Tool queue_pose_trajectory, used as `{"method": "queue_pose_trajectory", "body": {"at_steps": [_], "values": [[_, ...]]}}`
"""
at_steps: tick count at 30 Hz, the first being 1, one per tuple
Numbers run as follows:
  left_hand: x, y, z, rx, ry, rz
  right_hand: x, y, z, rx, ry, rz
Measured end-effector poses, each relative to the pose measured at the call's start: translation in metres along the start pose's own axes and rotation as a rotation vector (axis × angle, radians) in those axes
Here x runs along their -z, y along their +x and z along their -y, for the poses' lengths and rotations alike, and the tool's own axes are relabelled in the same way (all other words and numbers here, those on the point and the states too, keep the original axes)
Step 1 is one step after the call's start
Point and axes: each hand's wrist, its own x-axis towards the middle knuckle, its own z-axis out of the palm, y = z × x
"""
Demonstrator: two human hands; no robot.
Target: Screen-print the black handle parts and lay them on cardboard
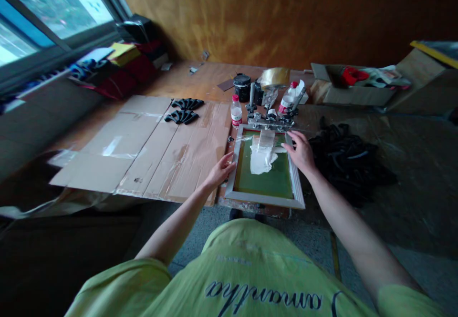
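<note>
A silk-screen frame (236,176) with pale rails and green mesh lies in front of me, its back edge at a metal hinge clamp (268,124). White ink (262,162) is spread over the upper middle of the mesh, and a light-coloured squeegee (266,139) rests at its back end. Beside the left rail is my left hand (221,169), fingers apart with the tips at the rail. My right hand (301,152) is at the back right corner, thumb and fingers spread over the rail. Neither hand shows a clear grip.
Several black curved fabric pieces (184,109) lie on flattened cardboard (150,150) to the left. A black fabric heap (352,159) sits right. Behind stand a red-capped bottle (236,112), a dark tub (242,88), a tape roll (275,77) and an open carton (352,95).
</note>
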Motion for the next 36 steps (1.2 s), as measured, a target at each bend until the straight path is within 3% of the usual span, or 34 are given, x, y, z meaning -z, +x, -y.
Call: {"method": "queue_pose_trajectory", "body": {"at_steps": [4, 8, 13, 17, 20, 23, 26, 28, 33, 36], "values": [[-0.008, 0.016, 0.038, 0.02, 0.12, -0.006, -0.029, 0.02, 0.044, 0.143, -0.129, 0.173], [-0.009, 0.027, 0.054, 0.013, 0.147, -0.007, -0.047, 0.001, 0.057, 0.134, -0.203, 0.418], [-0.006, 0.029, 0.061, 0.03, 0.144, 0.027, -0.033, -0.045, 0.058, 0.394, -0.164, 0.521], [-0.006, 0.027, 0.059, 0.028, 0.151, 0.046, -0.016, -0.043, 0.057, 0.515, -0.06, 0.62], [-0.006, 0.026, 0.057, 0.014, 0.148, 0.057, -0.021, -0.036, 0.059, 0.409, -0.096, 0.537], [-0.006, 0.026, 0.058, 0.002, 0.135, 0.06, -0.031, -0.048, 0.061, 0.375, -0.115, 0.436], [-0.008, 0.026, 0.06, 0.006, 0.124, 0.038, -0.032, -0.062, 0.062, 0.427, -0.071, 0.484], [-0.008, 0.025, 0.057, 0.013, 0.103, 0.026, -0.03, -0.058, 0.065, 0.408, -0.056, 0.502], [-0.006, 0.013, 0.027, 0.038, -0.03, 0.044, -0.022, 0.01, 0.071, 0.148, -0.064, 0.358], [-0.003, 0.005, -0.005, -0.005, -0.103, -0.003, 0.005, 0.052, 0.049, 0.006, -0.016, 0.215]]}}
